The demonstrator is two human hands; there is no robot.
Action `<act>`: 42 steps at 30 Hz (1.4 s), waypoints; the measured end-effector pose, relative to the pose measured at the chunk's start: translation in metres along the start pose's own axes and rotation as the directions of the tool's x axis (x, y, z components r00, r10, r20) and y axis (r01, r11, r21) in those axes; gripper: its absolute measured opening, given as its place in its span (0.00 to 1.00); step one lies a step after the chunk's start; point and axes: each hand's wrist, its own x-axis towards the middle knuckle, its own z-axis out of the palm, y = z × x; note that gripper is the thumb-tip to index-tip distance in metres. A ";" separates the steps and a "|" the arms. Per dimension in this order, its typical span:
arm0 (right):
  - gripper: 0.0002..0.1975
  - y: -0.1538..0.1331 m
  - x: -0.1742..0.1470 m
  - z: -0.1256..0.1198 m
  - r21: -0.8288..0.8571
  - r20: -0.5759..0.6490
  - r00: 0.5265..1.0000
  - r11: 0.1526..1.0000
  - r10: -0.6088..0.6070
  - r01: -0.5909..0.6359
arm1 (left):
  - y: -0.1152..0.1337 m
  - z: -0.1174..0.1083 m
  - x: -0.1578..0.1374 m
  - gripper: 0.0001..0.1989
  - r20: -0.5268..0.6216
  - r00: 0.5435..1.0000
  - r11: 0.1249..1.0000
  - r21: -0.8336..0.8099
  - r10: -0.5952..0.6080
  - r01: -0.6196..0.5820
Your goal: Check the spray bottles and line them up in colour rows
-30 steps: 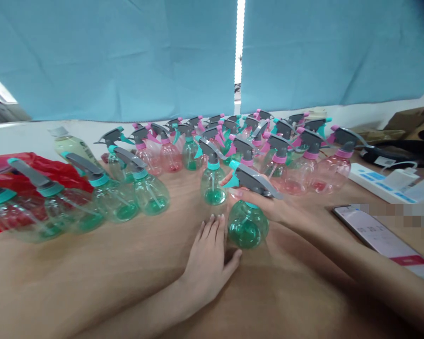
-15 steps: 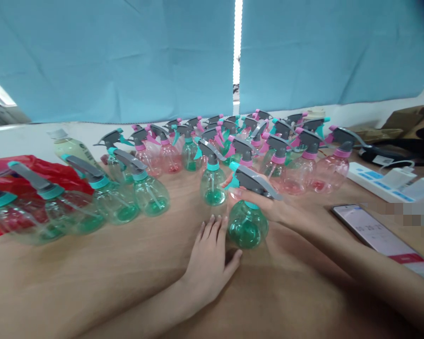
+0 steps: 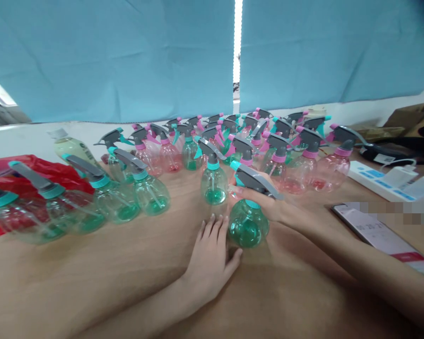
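Note:
My right hand [image 3: 261,200] is wrapped round the neck and trigger of a green spray bottle [image 3: 249,226], which has a grey head and a teal nozzle pointing left. The bottle's base is on or close to the table. My left hand [image 3: 209,256] lies flat on the wood just left of that bottle, fingers stretched forward. Right behind it stands another green spray bottle [image 3: 214,183] with a teal collar. Its tip, the held bottle's trigger, is partly covered by my right fingers.
Several green spray bottles [image 3: 151,195] line the left, before a red plastic bag [image 3: 28,165]. Pink and green ones crowd the back, such as a pink spray bottle [image 3: 330,169]. On the right lie a power strip [image 3: 374,181] and a phone [image 3: 378,230]. A capped bottle [image 3: 74,148] stands back left.
Almost nothing differs. The teal trigger on the held bottle shows less now, and my right fingers sit slightly further right. My left hand has stayed flat in place.

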 end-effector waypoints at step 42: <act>0.09 -0.006 0.001 0.002 0.154 0.045 0.999 0.988 -0.007 0.000 | 0.001 0.000 -0.001 0.28 -0.016 1.000 1.000 -0.004 0.008 -0.008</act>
